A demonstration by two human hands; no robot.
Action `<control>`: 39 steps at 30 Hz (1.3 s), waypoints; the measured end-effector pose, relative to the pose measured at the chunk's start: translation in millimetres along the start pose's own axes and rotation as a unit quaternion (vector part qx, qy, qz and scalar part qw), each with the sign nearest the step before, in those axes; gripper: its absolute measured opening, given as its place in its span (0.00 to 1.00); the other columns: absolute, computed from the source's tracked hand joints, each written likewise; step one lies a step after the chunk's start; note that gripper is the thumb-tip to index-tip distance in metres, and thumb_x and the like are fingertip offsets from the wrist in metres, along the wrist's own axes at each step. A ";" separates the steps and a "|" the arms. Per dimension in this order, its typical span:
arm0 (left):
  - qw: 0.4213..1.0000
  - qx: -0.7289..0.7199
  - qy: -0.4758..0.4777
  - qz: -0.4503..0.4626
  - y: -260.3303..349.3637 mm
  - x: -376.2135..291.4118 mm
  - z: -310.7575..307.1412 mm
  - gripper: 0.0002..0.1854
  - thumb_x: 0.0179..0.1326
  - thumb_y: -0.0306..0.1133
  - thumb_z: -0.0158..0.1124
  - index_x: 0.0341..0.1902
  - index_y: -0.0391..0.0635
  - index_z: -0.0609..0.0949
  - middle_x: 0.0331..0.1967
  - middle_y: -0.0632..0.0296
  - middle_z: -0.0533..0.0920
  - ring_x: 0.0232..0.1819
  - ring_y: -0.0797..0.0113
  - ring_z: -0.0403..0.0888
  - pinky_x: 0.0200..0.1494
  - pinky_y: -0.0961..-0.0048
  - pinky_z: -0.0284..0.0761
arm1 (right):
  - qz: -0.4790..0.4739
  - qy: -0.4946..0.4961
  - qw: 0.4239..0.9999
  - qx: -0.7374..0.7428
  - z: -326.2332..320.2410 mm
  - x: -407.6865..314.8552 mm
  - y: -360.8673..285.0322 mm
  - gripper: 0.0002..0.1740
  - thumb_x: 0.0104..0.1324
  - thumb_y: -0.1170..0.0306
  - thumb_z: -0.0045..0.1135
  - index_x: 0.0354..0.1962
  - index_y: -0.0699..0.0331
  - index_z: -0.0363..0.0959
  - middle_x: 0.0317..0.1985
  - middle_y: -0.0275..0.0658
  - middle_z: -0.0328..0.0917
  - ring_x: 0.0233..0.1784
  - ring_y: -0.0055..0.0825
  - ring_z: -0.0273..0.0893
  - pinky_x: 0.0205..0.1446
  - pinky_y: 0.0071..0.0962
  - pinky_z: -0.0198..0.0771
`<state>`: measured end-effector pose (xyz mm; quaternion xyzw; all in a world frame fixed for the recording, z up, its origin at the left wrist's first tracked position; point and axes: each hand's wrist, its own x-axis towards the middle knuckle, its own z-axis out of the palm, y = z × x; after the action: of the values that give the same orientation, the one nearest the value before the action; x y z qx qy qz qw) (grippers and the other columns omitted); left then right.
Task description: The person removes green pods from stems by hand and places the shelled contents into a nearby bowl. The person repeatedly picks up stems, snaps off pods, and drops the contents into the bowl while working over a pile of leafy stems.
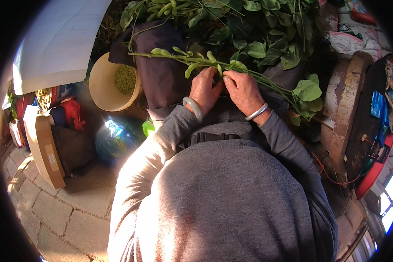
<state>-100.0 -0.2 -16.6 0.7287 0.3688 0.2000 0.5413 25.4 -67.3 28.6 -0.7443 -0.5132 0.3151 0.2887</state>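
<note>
A cut soybean stem with green pods and a few leaves at its right end stretches across my lap. My left hand, with a pale bangle at the wrist, is curled just below the stem. Beside it, my right hand, wearing a silver bangle, has thumb and forefinger pinched together. A green pod sits between the fingertips of both hands; its lower end is hidden by them. More pods, such as a plump one, hang along the stem.
A cream bucket holding shelled green beans lies tilted at left. Leafy soybean plants are heaped ahead. A cardboard box and a blue plastic bag are on the paved floor. At right stands a rusty round metal object.
</note>
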 end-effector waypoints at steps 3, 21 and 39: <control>1.000 -0.002 -0.017 0.019 -4.7 0.7 -0.2 0.12 0.50 0.25 0.63 0.38 0.36 0.75 0.33 0.47 0.78 0.37 0.47 0.77 0.36 0.63 0.72 | 0.019 0.007 0.997 0.075 1.3 2.5 8.7 0.08 0.61 0.73 0.50 0.31 0.72 0.74 0.23 0.49 0.74 0.26 0.41 0.74 0.31 0.32 0.67; 0.994 0.099 -0.001 0.037 -1.5 1.5 4.9 0.16 0.49 0.27 0.62 0.44 0.38 0.77 0.39 0.48 0.78 0.39 0.47 0.77 0.40 0.62 0.74 | 0.016 0.019 1.000 0.013 7.8 -0.3 10.0 0.09 0.62 0.71 0.48 0.27 0.69 0.70 0.23 0.52 0.73 0.29 0.53 0.72 0.31 0.41 0.67; 0.841 -0.441 -0.153 -0.273 -15.8 1.2 -11.2 0.13 0.65 0.35 0.55 0.49 0.42 0.77 0.34 0.68 0.79 0.28 0.82 0.72 0.33 0.86 0.68 | 0.092 -0.089 0.988 0.091 -8.2 4.9 20.1 0.08 0.61 0.72 0.50 0.27 0.70 0.71 0.22 0.48 0.72 0.24 0.43 0.72 0.29 0.33 0.66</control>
<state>-112.1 10.2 -27.8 0.3044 0.3387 0.0717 0.8874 44.8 -69.6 17.8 -0.7282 -0.4351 0.4508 0.2778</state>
